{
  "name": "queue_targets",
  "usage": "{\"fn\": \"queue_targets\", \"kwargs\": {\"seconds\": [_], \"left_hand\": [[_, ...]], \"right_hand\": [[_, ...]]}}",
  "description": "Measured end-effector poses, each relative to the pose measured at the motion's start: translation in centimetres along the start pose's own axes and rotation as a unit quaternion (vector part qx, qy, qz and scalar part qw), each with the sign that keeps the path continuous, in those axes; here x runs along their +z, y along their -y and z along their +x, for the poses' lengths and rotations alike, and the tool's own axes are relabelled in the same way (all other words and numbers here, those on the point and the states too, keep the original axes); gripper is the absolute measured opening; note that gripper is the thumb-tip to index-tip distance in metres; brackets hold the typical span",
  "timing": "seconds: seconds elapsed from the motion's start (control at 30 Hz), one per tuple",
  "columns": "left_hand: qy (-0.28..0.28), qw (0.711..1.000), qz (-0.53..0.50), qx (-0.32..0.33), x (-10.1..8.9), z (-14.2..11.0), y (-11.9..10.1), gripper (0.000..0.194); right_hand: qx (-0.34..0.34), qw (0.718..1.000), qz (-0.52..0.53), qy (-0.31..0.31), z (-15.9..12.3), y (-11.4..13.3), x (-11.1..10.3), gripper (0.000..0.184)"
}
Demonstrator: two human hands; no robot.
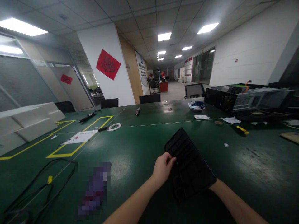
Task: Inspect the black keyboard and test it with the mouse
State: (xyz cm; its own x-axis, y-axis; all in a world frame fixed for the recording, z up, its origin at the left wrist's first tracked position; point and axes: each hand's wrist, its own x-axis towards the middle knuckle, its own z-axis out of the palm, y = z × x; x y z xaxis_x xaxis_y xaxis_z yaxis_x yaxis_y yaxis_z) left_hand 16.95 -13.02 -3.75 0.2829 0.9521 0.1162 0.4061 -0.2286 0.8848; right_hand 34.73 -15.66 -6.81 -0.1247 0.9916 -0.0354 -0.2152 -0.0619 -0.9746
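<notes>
A black tray [190,161] divided into compartments is held tilted above the green table, slightly right of centre. My left hand [163,166] is closed at its left edge, with the thumb lying over the inner side and the other fingertips mostly out of sight. From the lower right my right arm reaches to the tray's lower corner. My right hand goes behind the tray and supports it there; its fingers are hidden. Dark shade covers the compartments, so I cannot tell whether anything lies in them.
An opened computer case [245,99] stands at the right, near a yellow-black screwdriver [240,129]. A bowl with cloth [196,106] sits behind. Leftward are a white ring [115,127], paper [80,137], white boxes [25,124], a black cable [49,186] and a blurred purple item [95,188].
</notes>
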Motion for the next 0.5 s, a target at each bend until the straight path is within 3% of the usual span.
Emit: {"fn": "queue_targets", "kwargs": {"seconds": [0.13, 0.3, 0.5], "left_hand": [[-0.015, 0.992, 0.121, 0.033, -0.2, -0.3, -0.5, 0.026], [0.011, 0.989, 0.111, 0.092, -0.6, -0.7, -1.2, 0.012], [0.030, 0.985, 0.113, 0.124, -1.1, -0.7, -1.5, 0.013]], "right_hand": [[0.008, 1.000, 0.017, -0.008, 0.0, -0.1, -0.2, 0.034], [0.011, 1.000, 0.016, -0.008, -0.1, 0.1, -0.2, 0.030], [0.004, 1.000, -0.002, -0.008, 0.0, 0.0, -0.3, 0.029]]}}
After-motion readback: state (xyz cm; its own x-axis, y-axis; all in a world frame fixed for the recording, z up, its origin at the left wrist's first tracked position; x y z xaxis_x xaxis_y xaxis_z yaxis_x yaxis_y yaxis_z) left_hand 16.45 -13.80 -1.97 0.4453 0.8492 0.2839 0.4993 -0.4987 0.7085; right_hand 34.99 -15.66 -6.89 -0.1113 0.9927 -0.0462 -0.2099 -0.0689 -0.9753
